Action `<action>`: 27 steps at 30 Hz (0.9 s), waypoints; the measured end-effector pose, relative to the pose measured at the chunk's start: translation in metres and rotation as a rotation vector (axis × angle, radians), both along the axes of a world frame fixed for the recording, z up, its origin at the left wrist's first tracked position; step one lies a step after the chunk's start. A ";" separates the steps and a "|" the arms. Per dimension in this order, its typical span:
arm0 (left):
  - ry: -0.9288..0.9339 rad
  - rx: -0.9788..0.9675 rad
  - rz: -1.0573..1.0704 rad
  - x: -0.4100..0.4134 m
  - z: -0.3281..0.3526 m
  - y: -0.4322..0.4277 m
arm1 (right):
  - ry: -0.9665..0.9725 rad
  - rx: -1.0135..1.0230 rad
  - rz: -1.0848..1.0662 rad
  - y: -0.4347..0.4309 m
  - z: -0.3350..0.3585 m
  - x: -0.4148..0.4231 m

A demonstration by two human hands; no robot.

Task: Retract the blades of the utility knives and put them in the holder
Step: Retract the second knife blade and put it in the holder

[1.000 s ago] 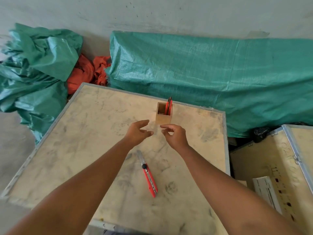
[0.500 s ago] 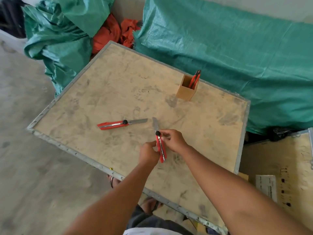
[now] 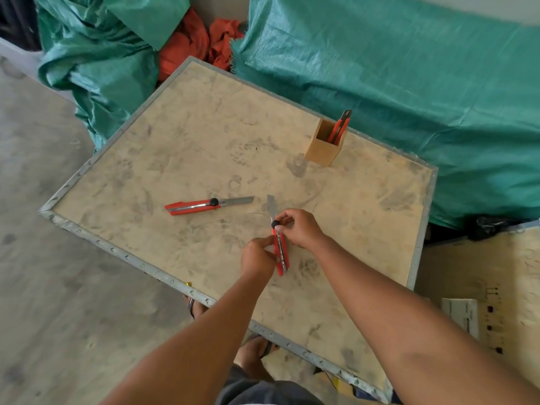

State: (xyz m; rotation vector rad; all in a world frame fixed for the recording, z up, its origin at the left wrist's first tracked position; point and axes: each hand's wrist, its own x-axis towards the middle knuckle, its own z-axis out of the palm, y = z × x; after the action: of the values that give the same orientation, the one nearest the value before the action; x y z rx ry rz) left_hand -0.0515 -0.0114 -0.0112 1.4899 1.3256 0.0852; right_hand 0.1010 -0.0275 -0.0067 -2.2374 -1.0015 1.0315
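Observation:
A red utility knife [image 3: 281, 254] with its blade still out is held over the wooden board [image 3: 204, 135]. My left hand [image 3: 257, 257] grips its red handle from the left. My right hand [image 3: 298, 228] pinches the black slider knob near the blade. A second red utility knife [image 3: 194, 206] lies flat on the board to the left, blade extended toward the right. A small square wooden holder [image 3: 323, 147] stands at the board's far side with red knives [image 3: 339, 127] upright in it.
Green tarpaulin [image 3: 409, 83] covers bulky things behind and to the right of the board, more of it heaped at the far left [image 3: 96, 62] with orange cloth [image 3: 198, 45] between. A wooden crate [image 3: 482, 273] stands at right. Bare concrete floor lies to the left.
A second ago both hands were empty near the holder. Since then they have dropped to the near knife and taken hold of it; the view has tilted down and left.

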 end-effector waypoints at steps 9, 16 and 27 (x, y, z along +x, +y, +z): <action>-0.179 -0.139 -0.105 0.010 0.019 0.009 | 0.259 0.206 -0.375 -0.020 0.015 0.010; -0.369 -0.194 -0.240 0.021 0.068 0.049 | 0.413 0.444 -0.554 -0.031 0.072 0.022; -0.489 -0.257 -0.371 0.031 0.133 0.089 | 0.358 0.528 -0.484 -0.012 0.120 0.032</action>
State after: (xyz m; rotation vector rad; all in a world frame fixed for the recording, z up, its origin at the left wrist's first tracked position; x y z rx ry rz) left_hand -0.0207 0.0778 0.1218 1.3588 0.6331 0.0338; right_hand 0.1326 -0.0394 0.1129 -1.6619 -0.4654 0.7918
